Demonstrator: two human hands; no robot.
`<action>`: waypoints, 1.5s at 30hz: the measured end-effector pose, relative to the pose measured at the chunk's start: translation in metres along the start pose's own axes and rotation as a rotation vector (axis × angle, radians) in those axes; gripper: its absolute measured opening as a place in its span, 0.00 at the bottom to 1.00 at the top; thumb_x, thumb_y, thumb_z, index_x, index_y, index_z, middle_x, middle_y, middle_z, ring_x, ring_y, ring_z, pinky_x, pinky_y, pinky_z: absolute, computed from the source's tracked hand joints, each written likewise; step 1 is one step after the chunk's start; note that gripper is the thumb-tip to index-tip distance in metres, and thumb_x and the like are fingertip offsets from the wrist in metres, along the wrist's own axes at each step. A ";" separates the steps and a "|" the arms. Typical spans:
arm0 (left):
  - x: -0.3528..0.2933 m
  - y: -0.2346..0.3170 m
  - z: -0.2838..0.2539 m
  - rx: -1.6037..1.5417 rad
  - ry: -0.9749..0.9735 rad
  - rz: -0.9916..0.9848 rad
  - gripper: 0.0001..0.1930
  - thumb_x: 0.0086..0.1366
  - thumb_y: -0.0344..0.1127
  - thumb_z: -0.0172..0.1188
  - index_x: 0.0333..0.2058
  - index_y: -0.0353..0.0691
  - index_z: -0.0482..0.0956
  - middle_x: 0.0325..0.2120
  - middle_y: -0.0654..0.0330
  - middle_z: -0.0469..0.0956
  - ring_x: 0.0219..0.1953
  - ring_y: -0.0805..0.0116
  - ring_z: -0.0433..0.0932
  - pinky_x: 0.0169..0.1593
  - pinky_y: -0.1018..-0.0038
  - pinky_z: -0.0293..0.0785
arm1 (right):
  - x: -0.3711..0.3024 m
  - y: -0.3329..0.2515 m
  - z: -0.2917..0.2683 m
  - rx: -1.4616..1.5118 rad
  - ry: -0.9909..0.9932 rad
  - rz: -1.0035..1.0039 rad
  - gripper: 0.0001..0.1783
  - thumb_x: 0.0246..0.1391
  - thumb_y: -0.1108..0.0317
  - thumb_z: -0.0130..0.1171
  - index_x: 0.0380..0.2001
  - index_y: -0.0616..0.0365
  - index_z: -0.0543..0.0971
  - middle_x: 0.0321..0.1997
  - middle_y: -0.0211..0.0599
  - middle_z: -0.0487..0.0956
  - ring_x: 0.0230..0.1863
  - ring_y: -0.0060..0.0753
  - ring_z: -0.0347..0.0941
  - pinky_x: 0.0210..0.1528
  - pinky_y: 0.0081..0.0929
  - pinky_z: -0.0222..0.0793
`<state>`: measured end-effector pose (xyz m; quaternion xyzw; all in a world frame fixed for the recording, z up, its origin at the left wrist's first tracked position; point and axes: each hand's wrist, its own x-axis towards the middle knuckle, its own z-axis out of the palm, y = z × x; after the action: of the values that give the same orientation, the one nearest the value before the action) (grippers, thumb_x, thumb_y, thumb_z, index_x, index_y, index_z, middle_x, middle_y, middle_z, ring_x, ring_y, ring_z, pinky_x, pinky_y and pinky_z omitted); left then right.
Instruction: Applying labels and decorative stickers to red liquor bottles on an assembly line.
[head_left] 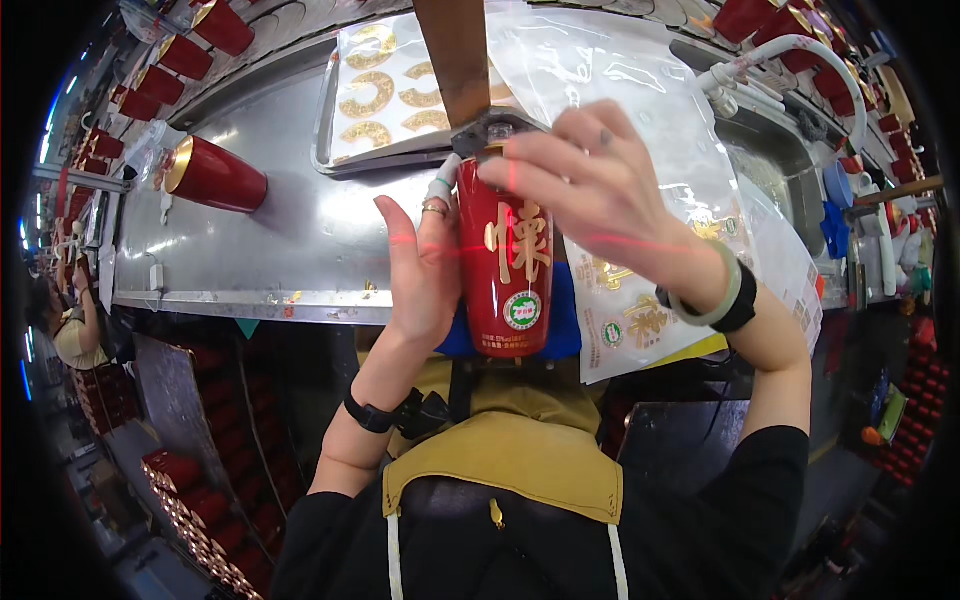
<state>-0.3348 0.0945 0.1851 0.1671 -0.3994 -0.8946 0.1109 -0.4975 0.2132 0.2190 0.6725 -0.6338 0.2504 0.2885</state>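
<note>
A glossy red bottle with raised gold characters and a round green-and-white mark lies in front of me, its base toward my body. Along its left side rests my left hand, thumb apart and a covered, ringed finger stretched up beside the bottle; the other fingers are hidden. Over the bottle's upper end my right hand is bent in a pinch, slightly blurred, and what it pinches cannot be made out. Beyond the bottle stands a wooden bar with a dark metal bracket. Blue material shows beneath the bottle.
Left on the metal bench lies another red bottle. Behind sits a tray of gold curved decals. Decal sheets and clear film cover the right side, near a basin with a pale curved pipe. Another person is far left.
</note>
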 end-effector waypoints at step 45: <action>-0.064 -0.037 -0.032 1.290 0.089 0.795 0.44 0.46 0.25 0.73 0.65 0.26 0.68 0.51 0.44 0.81 0.43 0.53 0.84 0.48 0.64 0.80 | -0.041 -0.151 -0.012 0.563 0.184 1.022 0.14 0.54 0.75 0.69 0.41 0.64 0.76 0.29 0.37 0.78 0.29 0.24 0.78 0.29 0.24 0.71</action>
<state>-0.2662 0.1187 0.1510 0.0783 -0.8688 -0.3686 0.3211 -0.3494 0.2552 0.1884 0.3081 -0.7590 0.5736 -0.0047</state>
